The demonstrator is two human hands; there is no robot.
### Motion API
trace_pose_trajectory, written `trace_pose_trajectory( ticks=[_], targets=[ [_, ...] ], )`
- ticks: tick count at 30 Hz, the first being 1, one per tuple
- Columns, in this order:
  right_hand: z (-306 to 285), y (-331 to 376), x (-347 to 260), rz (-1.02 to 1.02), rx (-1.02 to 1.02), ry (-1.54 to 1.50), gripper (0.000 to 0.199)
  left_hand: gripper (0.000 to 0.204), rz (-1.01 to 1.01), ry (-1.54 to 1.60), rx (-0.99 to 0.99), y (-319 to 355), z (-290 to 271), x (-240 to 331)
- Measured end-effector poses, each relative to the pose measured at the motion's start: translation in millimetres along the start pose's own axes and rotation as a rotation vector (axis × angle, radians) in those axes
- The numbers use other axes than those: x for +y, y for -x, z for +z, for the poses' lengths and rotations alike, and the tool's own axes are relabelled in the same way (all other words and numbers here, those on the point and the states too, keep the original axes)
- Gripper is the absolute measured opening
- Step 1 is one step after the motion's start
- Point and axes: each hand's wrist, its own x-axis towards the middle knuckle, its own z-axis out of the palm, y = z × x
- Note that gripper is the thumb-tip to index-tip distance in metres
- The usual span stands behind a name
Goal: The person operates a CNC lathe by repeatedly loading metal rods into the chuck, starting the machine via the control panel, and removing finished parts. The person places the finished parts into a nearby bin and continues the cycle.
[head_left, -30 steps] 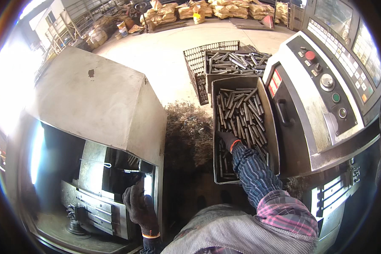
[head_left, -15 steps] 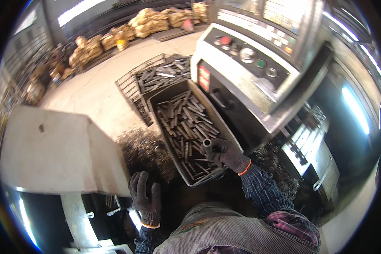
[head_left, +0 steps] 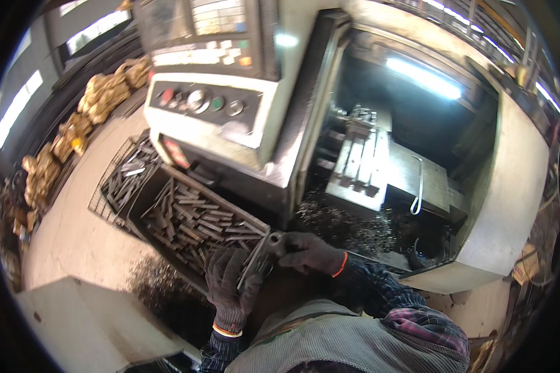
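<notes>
A dark, hollow metal tube (head_left: 275, 239) sits in my right hand (head_left: 308, 253), gripped by gloved fingers near the bin's close right corner. Its round open end faces up; how far its lower part reaches is unclear. My left hand (head_left: 229, 283), also in a dark knitted glove, is at the near end of the metal bin (head_left: 144, 233). Its thumb stands apart from the fingers, and nothing shows clearly in its grasp; whether it touches the rim cannot be made out. Inside the bin lie many loose dark metal bars or tubes (head_left: 193, 214).
Behind the bin, a wire basket (head_left: 106, 202) holds more metal pieces. A control panel (head_left: 208, 102) and an open, lit machine bay (head_left: 367, 168) with metal chips stand right. A grey metal housing (head_left: 99, 329) is near left; yellowish sacks (head_left: 106, 96) line the far floor.
The view has swung right, bringing the machine bay into full sight. My left hand has come up to the bin's near end, close to my right hand, which still holds the tube.
</notes>
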Motion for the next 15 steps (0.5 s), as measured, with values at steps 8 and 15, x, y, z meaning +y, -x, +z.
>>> trace_pose_trajectory(
  ticks=[8, 15],
  targets=[
    [-71, -22, 24, -0.456, 0.149, 0.649, 0.047, 0.034, -0.07, 0.515, -0.21, -61, 118, 15],
    [-149, 50, -21, -0.455, 0.607, 0.48, 0.04, 0.03, 0.235, -0.07, -0.575, -129, 205, -8]
  ],
)
